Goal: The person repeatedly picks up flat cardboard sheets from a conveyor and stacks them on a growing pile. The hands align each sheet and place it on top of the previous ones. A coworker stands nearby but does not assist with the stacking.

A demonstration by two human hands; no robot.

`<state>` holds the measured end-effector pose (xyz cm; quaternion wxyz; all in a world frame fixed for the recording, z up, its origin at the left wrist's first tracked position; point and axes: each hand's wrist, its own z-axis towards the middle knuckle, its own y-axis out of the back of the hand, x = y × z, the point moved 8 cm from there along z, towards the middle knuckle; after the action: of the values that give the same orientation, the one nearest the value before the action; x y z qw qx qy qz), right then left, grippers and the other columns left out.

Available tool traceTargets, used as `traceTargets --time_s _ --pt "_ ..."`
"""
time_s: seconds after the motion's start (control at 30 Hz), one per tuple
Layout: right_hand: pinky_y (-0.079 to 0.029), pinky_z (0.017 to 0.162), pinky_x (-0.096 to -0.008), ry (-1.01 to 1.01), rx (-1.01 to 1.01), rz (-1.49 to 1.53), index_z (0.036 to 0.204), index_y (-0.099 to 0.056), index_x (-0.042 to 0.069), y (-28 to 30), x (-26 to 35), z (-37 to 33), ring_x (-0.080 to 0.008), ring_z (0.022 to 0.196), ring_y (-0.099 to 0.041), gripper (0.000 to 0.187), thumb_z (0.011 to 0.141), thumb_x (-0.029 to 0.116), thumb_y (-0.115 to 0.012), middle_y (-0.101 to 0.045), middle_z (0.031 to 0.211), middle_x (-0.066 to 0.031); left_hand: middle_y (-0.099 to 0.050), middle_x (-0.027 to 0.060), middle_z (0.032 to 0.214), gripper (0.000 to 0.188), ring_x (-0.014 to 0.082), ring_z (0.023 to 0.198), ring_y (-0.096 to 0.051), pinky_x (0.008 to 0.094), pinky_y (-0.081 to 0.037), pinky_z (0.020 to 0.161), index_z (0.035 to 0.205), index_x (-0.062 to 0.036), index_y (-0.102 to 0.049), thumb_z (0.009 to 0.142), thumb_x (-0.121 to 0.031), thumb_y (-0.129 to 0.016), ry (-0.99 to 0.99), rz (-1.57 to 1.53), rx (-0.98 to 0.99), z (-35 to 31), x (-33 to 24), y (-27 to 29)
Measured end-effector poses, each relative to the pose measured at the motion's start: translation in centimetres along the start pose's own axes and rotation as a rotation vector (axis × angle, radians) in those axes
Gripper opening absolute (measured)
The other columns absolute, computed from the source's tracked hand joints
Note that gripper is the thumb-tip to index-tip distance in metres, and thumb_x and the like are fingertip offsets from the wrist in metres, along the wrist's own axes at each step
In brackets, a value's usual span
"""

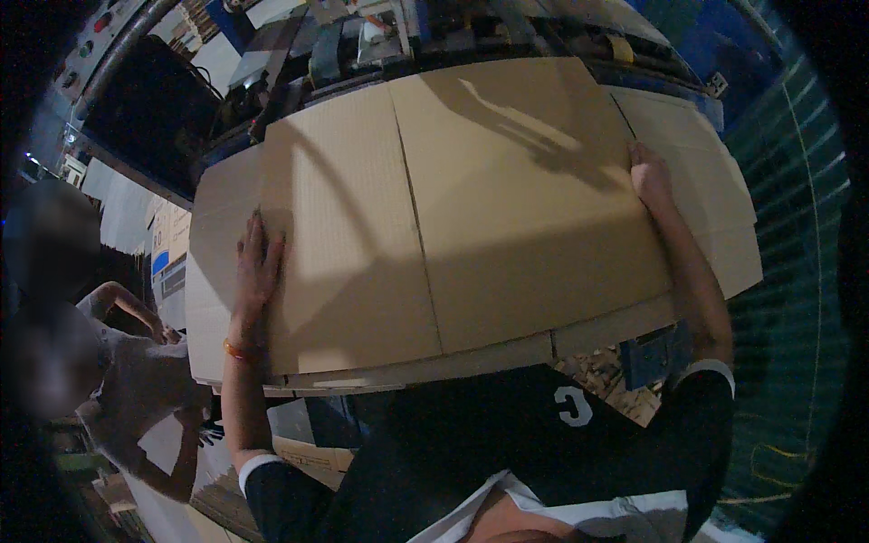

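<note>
A large brown cardboard sheet point(534, 208), with a dark crease line running across it front to back, lies flat before me. Under it, wider cardboard point(701, 172) sticks out at both sides and along the front. My left hand point(260, 267) rests at the sheet's left edge, its fingers stretched out and lying flat. At the right edge, my right hand point(649, 176) is closed round the border of the sheet, with the fingertips partly hidden. An orange band sits on my left wrist.
Beyond the far edge stands dark machinery point(362, 59) with rollers and straps. A control panel point(86, 54) is at the far left. Another person point(149, 380) works close by on the left. Green mesh point(787, 299) hangs at the right. Scraps of cardboard point(602, 380) show below the front edge.
</note>
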<state>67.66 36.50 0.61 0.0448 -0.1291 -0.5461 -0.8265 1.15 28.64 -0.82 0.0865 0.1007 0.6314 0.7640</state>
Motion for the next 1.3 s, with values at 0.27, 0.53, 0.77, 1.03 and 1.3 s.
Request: traceTargets --time_s 0.27,0.53,0.77,1.03,1.3 --pt "-0.027 0.106 -0.0444 0.143 0.112 -0.113 0.135 -0.036 0.010 8.6 7.4 -6.7 -0.0365 0.128 -0.033 0.057 0.085 0.028 -0.055 -0.037 0.138 -0.0171 -0.019 0.0209 0.146 0.080 0.0387 0.136 -0.011 0.0538 -0.008 0.108 0.139 0.0016 -0.023 0.082 -0.044 -0.056 0.204 -0.251 -0.196 -4.4 -5.9 8.4" --pt "-0.011 0.108 -0.0554 0.429 0.502 0.000 0.137 -0.038 0.024 7.7 8.2 -16.9 -0.0381 0.135 -0.017 0.093 0.055 0.049 -0.075 -0.022 0.148 -0.0095 -0.028 0.0195 0.143 0.093 0.0368 0.132 -0.027 0.0528 -0.019 0.106 0.138 -0.0031 -0.029 0.069 -0.055 -0.065 -0.097 -0.086 -0.094 -8.2 -15.0 9.5" --pt "-0.016 0.108 -0.0534 0.562 0.374 0.081 0.131 -0.045 0.020 5.9 10.4 -12.2 -0.0375 0.134 -0.021 0.081 0.061 0.051 -0.073 -0.028 0.144 -0.0120 -0.040 0.0178 0.136 0.084 0.0357 0.123 -0.040 0.0481 -0.033 0.101 0.133 -0.0026 -0.035 0.072 -0.053 -0.062 -0.259 -0.167 -0.228 -4.6 -10.8 9.2" --pt "-0.019 0.107 -0.0519 0.589 0.372 0.082 0.129 -0.046 0.019 5.6 10.8 -11.0 -0.0372 0.132 -0.024 0.072 0.068 0.051 -0.068 -0.033 0.141 -0.0152 -0.056 0.0128 0.119 0.054 0.0295 0.105 -0.058 0.0360 -0.051 0.078 0.118 -0.0047 -0.054 0.084 -0.046 -0.050 -0.392 -0.132 -0.534 -4.4 -9.5 11.0" --pt "-0.029 0.103 -0.0475 0.460 0.342 0.044 0.128 -0.047 0.012 2.4 13.8 -1.9 -0.0389 0.124 -0.037 0.058 0.080 0.042 -0.059 -0.040 0.134 -0.0215 -0.049 0.0114 0.128 0.063 0.0297 0.115 -0.049 0.0415 -0.039 0.094 0.132 -0.0050 -0.038 0.082 -0.039 -0.056 -0.175 -0.058 -0.370 8.6 -8.5 7.8"
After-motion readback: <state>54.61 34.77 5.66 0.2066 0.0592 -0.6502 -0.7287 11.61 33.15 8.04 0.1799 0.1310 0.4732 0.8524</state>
